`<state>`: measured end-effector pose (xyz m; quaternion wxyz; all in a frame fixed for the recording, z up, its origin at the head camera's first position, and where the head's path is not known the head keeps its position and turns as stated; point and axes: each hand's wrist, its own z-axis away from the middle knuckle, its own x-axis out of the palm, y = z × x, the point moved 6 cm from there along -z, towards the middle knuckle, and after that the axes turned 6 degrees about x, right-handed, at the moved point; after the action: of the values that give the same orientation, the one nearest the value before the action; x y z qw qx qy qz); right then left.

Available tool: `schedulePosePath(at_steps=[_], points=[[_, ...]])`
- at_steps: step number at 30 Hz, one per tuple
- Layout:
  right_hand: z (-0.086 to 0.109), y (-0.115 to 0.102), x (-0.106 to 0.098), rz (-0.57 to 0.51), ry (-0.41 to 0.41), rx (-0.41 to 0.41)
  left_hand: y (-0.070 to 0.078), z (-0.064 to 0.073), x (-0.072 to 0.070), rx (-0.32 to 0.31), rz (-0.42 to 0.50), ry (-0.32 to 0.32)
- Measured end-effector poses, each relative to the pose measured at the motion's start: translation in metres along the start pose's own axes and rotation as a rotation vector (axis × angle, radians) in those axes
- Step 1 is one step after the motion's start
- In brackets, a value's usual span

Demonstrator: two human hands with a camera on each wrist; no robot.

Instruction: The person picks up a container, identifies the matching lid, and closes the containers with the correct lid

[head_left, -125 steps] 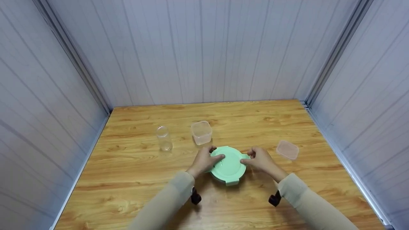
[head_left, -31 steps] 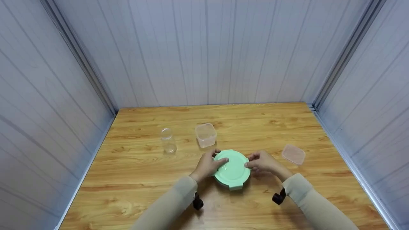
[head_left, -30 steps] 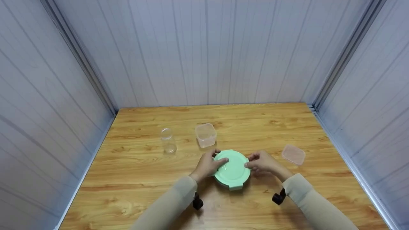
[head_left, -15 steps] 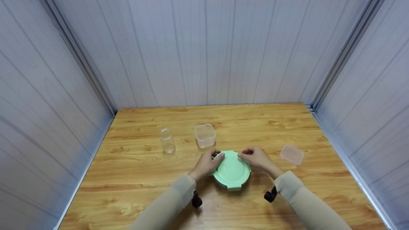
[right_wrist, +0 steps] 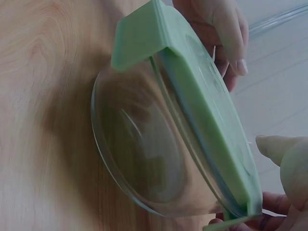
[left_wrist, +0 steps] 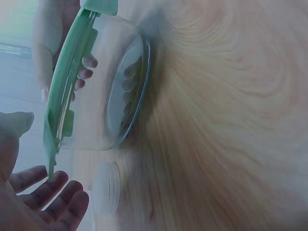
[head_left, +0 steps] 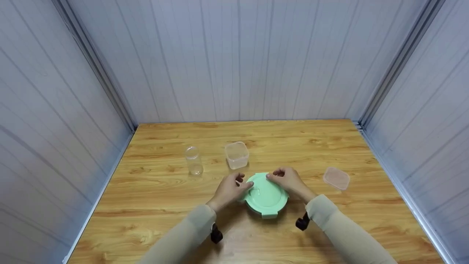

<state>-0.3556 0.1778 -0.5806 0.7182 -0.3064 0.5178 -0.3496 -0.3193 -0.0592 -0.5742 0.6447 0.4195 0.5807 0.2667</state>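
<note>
A round clear glass bowl (right_wrist: 139, 163) stands on the wooden table under a green lid (head_left: 266, 200) with latch tabs. My right hand (head_left: 291, 182) is at the lid's far edge. In the right wrist view its fingers curl under a tab there, and its thumb (right_wrist: 276, 149) lies close over the lid top. My left hand (head_left: 228, 190) is at the lid's left edge, fingers loose and spread. In the left wrist view that left hand (left_wrist: 41, 202) surrounds a protruding tab without gripping it; a gap separates its thumb from the lid.
Behind the bowl stands a square clear plastic box (head_left: 237, 156), with a clear cylindrical jar (head_left: 194, 161) left of it. A square translucent lid (head_left: 336, 178) lies to the right. Pale panel walls enclose the table (head_left: 165, 220) at the back and sides.
My right hand has moved from the lid's right side to its far edge. My left hand has loosened and drawn back leftward. The right tab, sticking out at first, now lies closer in.
</note>
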Motion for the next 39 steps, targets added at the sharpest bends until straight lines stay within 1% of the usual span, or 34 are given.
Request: schedulePosePath(at_steps=[4,9,15,22,25,29,33,39], points=[[-0.002,0.001,0.005,-0.049,0.006,0.009,0.001,0.006,-0.004,0.007,-0.045,0.015],[-0.005,0.002,0.009,-0.029,0.042,-0.021,0.004,0.014,-0.007,0.026,-0.093,0.037],[-0.007,0.006,0.011,-0.028,0.070,-0.027,0.005,0.021,-0.004,0.033,-0.145,0.043],[-0.006,0.008,0.013,-0.054,0.090,-0.019,0.000,0.024,-0.001,-0.001,-0.141,0.051],[-0.005,0.009,0.013,-0.060,0.087,-0.013,-0.002,0.026,-0.001,0.004,-0.150,0.066],[-0.003,0.008,0.013,-0.070,0.086,-0.019,-0.004,0.028,-0.002,0.000,-0.137,0.083],[-0.003,0.008,0.012,-0.079,0.094,-0.013,-0.004,0.028,-0.002,-0.013,-0.111,0.088],[-0.005,0.011,0.014,-0.078,0.097,-0.005,-0.001,0.029,-0.002,-0.013,-0.105,0.094]])
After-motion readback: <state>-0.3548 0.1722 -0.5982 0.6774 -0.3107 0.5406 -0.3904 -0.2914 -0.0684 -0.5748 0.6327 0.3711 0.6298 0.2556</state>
